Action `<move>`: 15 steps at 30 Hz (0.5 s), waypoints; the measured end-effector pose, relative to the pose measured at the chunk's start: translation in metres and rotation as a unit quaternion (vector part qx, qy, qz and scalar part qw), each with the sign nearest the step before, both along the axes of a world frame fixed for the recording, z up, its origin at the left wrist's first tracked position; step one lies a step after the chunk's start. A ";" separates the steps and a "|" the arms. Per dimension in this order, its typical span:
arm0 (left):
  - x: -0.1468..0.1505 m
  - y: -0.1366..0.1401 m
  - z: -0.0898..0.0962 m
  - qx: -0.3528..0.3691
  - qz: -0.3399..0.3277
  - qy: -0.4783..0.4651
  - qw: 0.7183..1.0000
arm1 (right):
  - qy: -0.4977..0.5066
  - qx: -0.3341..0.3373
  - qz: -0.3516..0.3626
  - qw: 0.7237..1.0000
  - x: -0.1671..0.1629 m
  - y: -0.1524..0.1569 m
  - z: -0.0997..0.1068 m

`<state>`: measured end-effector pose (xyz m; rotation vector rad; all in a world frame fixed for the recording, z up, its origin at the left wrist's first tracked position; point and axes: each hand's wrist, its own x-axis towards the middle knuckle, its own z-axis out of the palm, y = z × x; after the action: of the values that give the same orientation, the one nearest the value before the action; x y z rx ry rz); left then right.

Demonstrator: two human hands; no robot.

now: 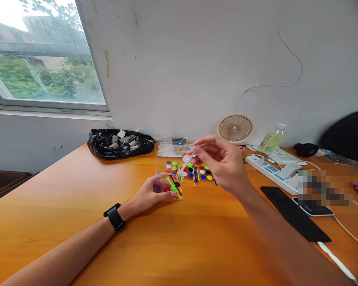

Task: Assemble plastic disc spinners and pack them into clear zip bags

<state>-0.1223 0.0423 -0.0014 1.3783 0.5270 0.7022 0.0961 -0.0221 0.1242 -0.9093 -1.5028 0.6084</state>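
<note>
A: State the condition of the left hand (155, 192).
B: The left hand grasps a clear plastic packet (163, 195) near the middle of the wooden table (137, 254). The thumb lies along the near side, close to a bright green stick (174, 188). Red, blue and black pieces also show in or against the packet.
A: And the right hand (223, 159)?
B: The right hand is raised, with thumb and fingertips pinched on a white piece (186, 159) (its outline is blurred, so its exact shape cannot be told). The piece is up and to the right of the packet in the view.
A: Locate the remaining parts.
B: Coloured discs (202, 177) lie in rows just beyond the packet, partly masked by the right hand. Green, yellow, white, red, blue and black are visible. Thin coloured sticks (194, 174) lie among them.
A: List the surrounding equipment.
B: At the far left edge, a black plastic bag (100, 146) gapes, with scraps inside. A round beige fan (235, 128) stands against the wall. To its right, a labelled clear bottle (273, 140) tilts beside a white power strip (270, 171). A black smartwatch (115, 217) encircles the left wrist.
</note>
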 end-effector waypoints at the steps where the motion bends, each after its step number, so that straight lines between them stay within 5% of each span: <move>1: 0.000 -0.001 0.000 -0.004 -0.008 0.000 1.000 | 0.019 0.013 -0.014 1.000 -0.002 0.005 0.004; 5: 0.001 -0.003 -0.001 0.005 -0.017 -0.002 1.000 | 0.003 0.016 -0.024 1.000 -0.011 0.027 0.000; 11: 0.002 -0.001 -0.006 0.035 -0.016 0.004 0.999 | -0.114 -0.087 0.050 0.988 -0.021 0.042 -0.015; 15: 0.002 0.000 -0.008 0.039 -0.014 0.001 0.999 | -0.245 -0.069 0.010 0.967 -0.021 0.040 -0.011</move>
<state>-0.1206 0.0421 -0.0092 1.4568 0.4846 0.7054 0.0749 0.0177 0.1129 -1.2157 -1.9271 0.5297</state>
